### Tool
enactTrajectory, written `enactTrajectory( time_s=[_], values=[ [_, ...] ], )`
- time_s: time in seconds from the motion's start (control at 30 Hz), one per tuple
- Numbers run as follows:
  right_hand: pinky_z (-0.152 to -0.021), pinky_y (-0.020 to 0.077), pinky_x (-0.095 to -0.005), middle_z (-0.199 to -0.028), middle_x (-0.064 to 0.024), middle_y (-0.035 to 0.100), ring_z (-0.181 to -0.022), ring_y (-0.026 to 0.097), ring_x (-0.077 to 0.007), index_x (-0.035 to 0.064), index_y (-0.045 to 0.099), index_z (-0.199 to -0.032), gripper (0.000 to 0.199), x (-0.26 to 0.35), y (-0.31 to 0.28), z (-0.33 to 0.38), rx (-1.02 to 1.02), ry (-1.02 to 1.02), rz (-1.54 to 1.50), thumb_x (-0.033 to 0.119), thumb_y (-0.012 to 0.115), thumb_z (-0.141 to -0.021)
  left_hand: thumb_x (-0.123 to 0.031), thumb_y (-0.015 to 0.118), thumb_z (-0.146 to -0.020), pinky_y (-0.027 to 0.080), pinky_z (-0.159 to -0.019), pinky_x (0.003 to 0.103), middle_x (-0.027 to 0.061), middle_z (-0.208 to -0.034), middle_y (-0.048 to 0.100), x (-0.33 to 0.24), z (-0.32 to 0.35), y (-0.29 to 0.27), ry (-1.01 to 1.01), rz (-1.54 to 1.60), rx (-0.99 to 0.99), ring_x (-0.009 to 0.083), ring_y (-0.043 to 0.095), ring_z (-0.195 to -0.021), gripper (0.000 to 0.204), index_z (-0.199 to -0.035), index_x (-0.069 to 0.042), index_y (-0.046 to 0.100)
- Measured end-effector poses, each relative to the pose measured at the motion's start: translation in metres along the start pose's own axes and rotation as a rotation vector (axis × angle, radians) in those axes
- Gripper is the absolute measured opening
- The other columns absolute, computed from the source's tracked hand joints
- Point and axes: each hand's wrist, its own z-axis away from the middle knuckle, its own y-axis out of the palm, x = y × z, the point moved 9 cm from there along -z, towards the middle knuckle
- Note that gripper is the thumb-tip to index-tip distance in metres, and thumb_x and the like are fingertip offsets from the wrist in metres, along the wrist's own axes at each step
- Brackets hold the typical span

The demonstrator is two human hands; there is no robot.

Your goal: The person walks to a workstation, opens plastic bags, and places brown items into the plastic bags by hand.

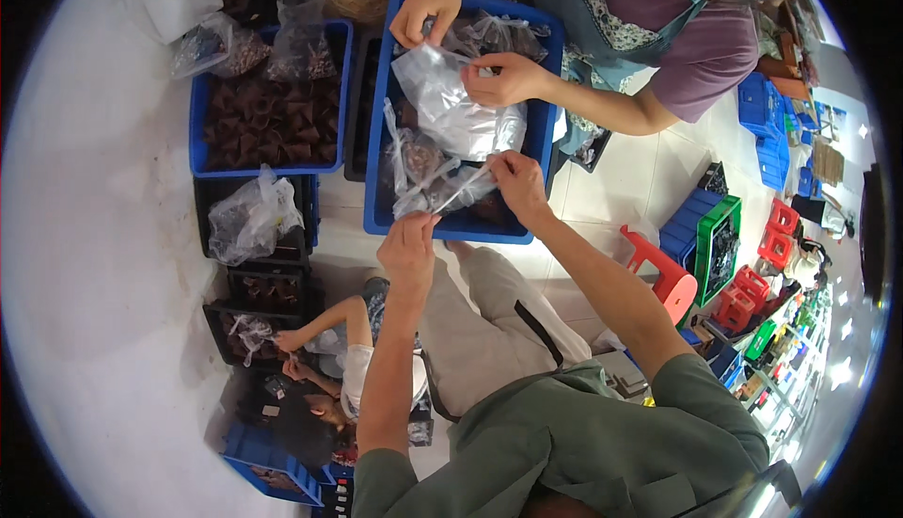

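My left hand and my right hand are closed in pinches on opposite ends of a clear plastic bag's gathered edge. The plastic is stretched between them over the near part of a blue bin. Other clear bags lie in the bin, one with small brownish contents near my hands. Across the bin, a person's two hands hold a whitish clear bag.
At left stands another blue bin of dark brown pointed pieces, with filled bags on top. A crumpled clear bag lies on black crates below it. Another person works lower left. A red stool stands at right.
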Motion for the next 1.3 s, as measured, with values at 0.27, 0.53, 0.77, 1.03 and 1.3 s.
enactTrajectory(
  time_s=[0.27, 0.53, 0.77, 1.03, 1.3],
  values=[
    [-0.054, 0.0479, -0.0270, -0.068, -0.0059, 0.064, -0.061, 0.059, -0.0104, -0.0016, 0.066, -0.088, 0.025, 0.034, 0.009, -0.007, 0.249, -0.036, -0.311, 0.022, 0.060, -0.094, -0.011, 0.072, -0.085, 0.051, -0.058, 0.037, 0.0096, -0.086, 0.067, 0.013, 0.007, -0.016, -0.093, -0.067, 0.108, 0.0277, 0.065, -0.067, 0.014, -0.089, -0.007, 0.058],
    [-0.080, 0.0524, -0.0435, -0.094, -0.0168, 0.068, -0.089, 0.067, -0.0337, 0.0059, 0.064, -0.099, 0.030, -0.001, 0.019, 0.029, 0.252, -0.383, 0.463, 0.027, 0.071, -0.079, -0.012, 0.068, -0.085, 0.052, -0.072, 0.043, 0.0121, -0.098, 0.063, 0.025, 0.005, -0.002, -0.106, -0.251, 0.227, 0.0327, 0.064, -0.087, 0.019, -0.102, -0.009, 0.061],
    [-0.080, 0.0519, -0.0442, -0.097, -0.0174, 0.062, -0.092, 0.063, -0.0354, 0.0004, 0.053, -0.100, 0.041, -0.036, 0.050, 0.033, 0.383, -0.276, 0.723, 0.022, 0.078, -0.074, -0.012, 0.066, -0.087, 0.050, -0.084, 0.043, 0.0163, -0.112, 0.062, 0.013, -0.010, -0.017, -0.316, -0.258, 0.143, 0.0362, 0.060, -0.100, 0.036, -0.121, -0.004, 0.057],
    [-0.079, 0.0511, -0.0440, -0.093, -0.0161, 0.057, -0.091, 0.061, -0.0339, 0.0008, 0.054, -0.101, 0.039, -0.015, 0.024, 0.053, 0.388, -0.444, 0.668, 0.016, 0.076, -0.072, -0.010, 0.065, -0.087, 0.048, -0.086, 0.045, 0.0181, -0.113, 0.061, -0.021, -0.050, 0.039, -0.065, 0.049, 0.162, 0.0370, 0.058, -0.102, 0.036, -0.120, -0.003, 0.057],
    [-0.072, 0.0498, -0.0423, -0.088, -0.0125, 0.057, -0.085, 0.061, -0.0294, 0.0050, 0.061, -0.087, 0.011, -0.027, 0.047, 0.046, 0.214, -0.520, 0.791, 0.014, 0.055, -0.086, -0.015, 0.072, -0.079, 0.050, -0.082, 0.042, 0.0132, -0.102, 0.057, 0.028, -0.125, 0.120, -0.036, -0.324, 0.335, 0.0324, 0.057, -0.098, 0.028, -0.106, -0.011, 0.065]
  ],
)
